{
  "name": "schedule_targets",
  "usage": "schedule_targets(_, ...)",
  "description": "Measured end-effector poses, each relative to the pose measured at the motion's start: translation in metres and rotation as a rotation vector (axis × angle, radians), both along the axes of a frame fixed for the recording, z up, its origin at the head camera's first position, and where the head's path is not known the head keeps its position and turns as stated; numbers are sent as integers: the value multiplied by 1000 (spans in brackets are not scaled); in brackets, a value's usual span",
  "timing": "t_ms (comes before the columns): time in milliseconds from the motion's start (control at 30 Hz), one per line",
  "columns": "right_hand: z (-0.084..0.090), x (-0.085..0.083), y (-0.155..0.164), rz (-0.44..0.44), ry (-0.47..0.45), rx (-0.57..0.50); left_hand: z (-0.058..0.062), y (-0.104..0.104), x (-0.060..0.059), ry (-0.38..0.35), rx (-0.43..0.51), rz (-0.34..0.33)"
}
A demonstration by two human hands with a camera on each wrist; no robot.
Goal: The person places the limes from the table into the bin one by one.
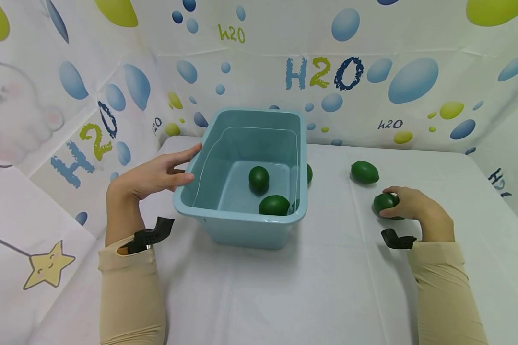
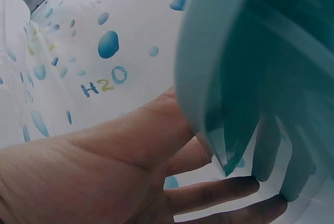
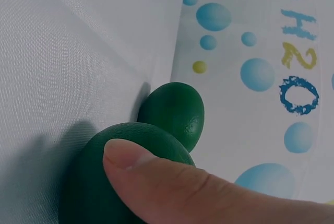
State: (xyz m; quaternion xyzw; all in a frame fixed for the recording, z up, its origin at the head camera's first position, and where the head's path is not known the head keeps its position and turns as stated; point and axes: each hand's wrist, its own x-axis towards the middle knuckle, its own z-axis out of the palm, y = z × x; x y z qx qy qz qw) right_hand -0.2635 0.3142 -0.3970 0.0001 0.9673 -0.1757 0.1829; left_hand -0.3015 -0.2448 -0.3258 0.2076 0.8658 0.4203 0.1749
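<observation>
A light blue plastic basin [image 1: 246, 235] stands on the white table. My left hand [image 1: 155, 175] touches its left outer wall below the rim, with the fingers fairly straight. Inside lie a dark green lime [image 1: 259, 178] and another lime [image 1: 274, 205]; a dark green patch by the right wall is too hidden to tell. To the right of the basin, my right hand [image 1: 414, 206] grips a lime [image 1: 382, 203] on the table, the thumb pressed on its side in the right wrist view. Just behind that one lies a loose lime [image 1: 364, 172].
Another lime [image 1: 309, 173] peeks out from behind the basin's right wall. A white sheet printed with drops and H2O lettering [image 1: 323, 74] hangs at the back and sides. Black wrist cameras [image 1: 148, 235] sit at both cuffs.
</observation>
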Motion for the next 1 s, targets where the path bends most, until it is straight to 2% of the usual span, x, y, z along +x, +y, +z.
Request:
schedule_targets(433, 7, 4, -3, 3, 17, 19, -1, -2, -1, 14, -6, -10)
schedule_targets(633, 12, 6, -6, -21, 13, 24, -2, -1, -1, 14, -6, -8)
schedule_targets(1000, 23, 11, -13, -46, 81, -6, -2, -1, -1, 8, -3, -7)
